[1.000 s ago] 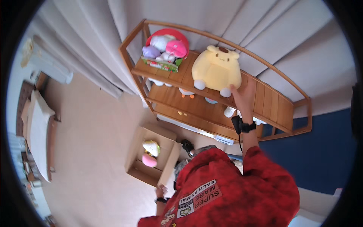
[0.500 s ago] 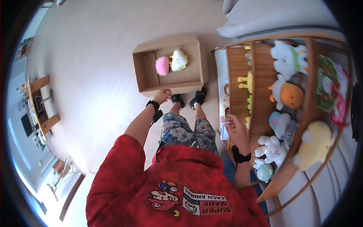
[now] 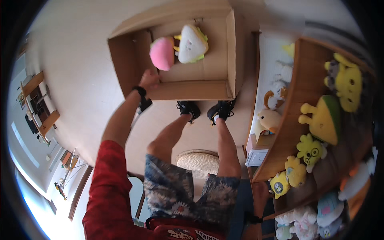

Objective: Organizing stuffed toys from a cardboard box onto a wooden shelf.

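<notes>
My left hand (image 3: 149, 79) is at the near left part of a cardboard box (image 3: 188, 91), its fingers curled at the rim. Inside the box lie a pink plush toy (image 3: 162, 54) and a white triangular plush toy (image 3: 193, 45) with green and yellow edging, side by side. My right hand (image 3: 261, 195) is low beside the wooden shelf (image 3: 276, 148), dim and blurred, so its fingers cannot be made out. Closest to it on the shelf are a small yellow plush (image 3: 279, 185) and a yellow chick-like plush (image 3: 295, 172).
More plush toys fill the shelf, among them a yellow-green one (image 3: 320, 120) and a green one with glasses (image 3: 310, 152). A white container (image 3: 257, 157) stands beside the shelf. A round woven mat (image 3: 198, 163) lies behind my feet. A desk (image 3: 40, 106) is far left.
I have bent lower, and the box and shelf look larger. My left hand has gone from above the box's near edge to its left part; my right hand has dropped beside the shelf.
</notes>
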{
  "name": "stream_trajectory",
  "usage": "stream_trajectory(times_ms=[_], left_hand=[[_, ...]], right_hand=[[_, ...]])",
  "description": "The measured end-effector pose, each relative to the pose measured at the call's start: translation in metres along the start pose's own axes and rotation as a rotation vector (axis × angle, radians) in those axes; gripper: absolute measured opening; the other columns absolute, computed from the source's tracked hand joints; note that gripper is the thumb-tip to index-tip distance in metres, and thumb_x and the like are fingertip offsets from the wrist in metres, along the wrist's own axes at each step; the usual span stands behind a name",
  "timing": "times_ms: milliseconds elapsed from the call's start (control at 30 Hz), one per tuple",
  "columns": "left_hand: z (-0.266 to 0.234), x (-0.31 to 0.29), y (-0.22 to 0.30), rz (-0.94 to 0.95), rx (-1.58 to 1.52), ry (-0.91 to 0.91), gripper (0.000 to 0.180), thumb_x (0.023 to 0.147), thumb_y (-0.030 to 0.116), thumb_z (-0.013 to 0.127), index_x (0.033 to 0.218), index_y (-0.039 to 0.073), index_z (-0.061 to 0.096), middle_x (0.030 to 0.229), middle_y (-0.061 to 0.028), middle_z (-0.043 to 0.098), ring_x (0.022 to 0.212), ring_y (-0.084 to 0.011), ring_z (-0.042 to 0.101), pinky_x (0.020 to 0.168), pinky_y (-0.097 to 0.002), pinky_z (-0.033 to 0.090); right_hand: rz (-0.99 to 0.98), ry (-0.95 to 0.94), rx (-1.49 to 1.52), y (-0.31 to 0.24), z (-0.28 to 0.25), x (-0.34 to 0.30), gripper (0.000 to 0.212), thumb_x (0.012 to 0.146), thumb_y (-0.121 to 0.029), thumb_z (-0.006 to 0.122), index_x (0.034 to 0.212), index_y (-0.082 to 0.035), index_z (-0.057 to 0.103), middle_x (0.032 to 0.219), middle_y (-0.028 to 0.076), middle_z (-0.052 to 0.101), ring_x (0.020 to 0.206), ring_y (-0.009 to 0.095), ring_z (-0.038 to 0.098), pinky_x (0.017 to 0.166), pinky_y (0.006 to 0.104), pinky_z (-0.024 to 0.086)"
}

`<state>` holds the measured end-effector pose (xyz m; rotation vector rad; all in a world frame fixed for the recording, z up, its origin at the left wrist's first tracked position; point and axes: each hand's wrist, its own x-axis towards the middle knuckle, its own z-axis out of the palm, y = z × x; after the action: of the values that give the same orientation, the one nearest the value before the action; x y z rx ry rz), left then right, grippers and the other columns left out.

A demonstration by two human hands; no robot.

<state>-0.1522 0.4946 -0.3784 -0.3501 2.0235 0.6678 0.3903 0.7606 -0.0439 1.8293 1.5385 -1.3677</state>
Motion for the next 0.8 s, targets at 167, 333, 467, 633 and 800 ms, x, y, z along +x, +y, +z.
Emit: stream_trajectory(times_ms=[167, 333, 467, 633, 800], left_hand=[[-0.012, 0.135, -0.022, 0.127, 0.230, 0.231, 0.096, 0.068, 0.042, 0.084, 0.137, 0.003, 0.029, 0.122, -0.0148, 0.054, 0.104, -0.0283, 0.060, 0.063, -0.0412, 0.057], [0.016, 0.169, -0.013, 0.092, 0.009, 0.254, 0.110, 0.062, 0.039, 0.088, 0.142, 0.003, 0.023, 0.129, -0.0222, 0.051, 0.109, -0.0321, 0.061, 0.082, -0.0466, 0.056], [-0.024, 0.165, -0.014, 0.151, 0.049, 0.298, 0.099, 0.060, 0.034, 0.088, 0.136, 0.000, 0.035, 0.123, -0.0202, 0.057, 0.108, -0.0299, 0.061, 0.089, -0.0419, 0.053], [-0.073, 0.052, 0.010, 0.201, 0.107, 0.210, 0.087, 0.062, 0.024, 0.086, 0.133, -0.001, 0.041, 0.119, -0.0170, 0.060, 0.108, -0.0271, 0.060, 0.095, -0.0387, 0.050], [-0.132, -0.092, 0.039, 0.434, 0.071, -0.088, 0.086, 0.064, 0.010, 0.081, 0.138, 0.008, 0.037, 0.122, -0.0140, 0.058, 0.110, -0.0250, 0.059, 0.090, -0.0378, 0.054]], right_hand=[[0.264, 0.001, 0.119, 0.070, 0.020, 0.032, 0.035, 0.094, -0.017, 0.059, 0.122, 0.001, 0.051, 0.107, 0.011, 0.061, 0.101, 0.020, 0.060, 0.087, 0.0302, 0.047], [0.235, -0.030, 0.070, 0.067, 0.059, 0.053, 0.031, 0.092, -0.015, 0.060, 0.119, 0.000, 0.053, 0.107, 0.012, 0.061, 0.099, 0.017, 0.059, 0.086, 0.0300, 0.047], [0.258, -0.076, -0.001, 0.049, 0.064, 0.040, 0.032, 0.094, -0.017, 0.059, 0.121, 0.000, 0.052, 0.110, 0.011, 0.060, 0.100, 0.017, 0.059, 0.087, 0.0304, 0.048], [0.202, -0.009, 0.140, 0.034, 0.042, 0.000, 0.029, 0.096, -0.018, 0.058, 0.119, -0.001, 0.054, 0.105, 0.007, 0.062, 0.097, 0.014, 0.060, 0.083, 0.0277, 0.048], [-0.001, -0.116, 0.034, -0.012, 0.041, -0.035, 0.025, 0.094, -0.016, 0.060, 0.112, 0.001, 0.057, 0.102, 0.010, 0.064, 0.094, 0.016, 0.062, 0.083, 0.0284, 0.050]])
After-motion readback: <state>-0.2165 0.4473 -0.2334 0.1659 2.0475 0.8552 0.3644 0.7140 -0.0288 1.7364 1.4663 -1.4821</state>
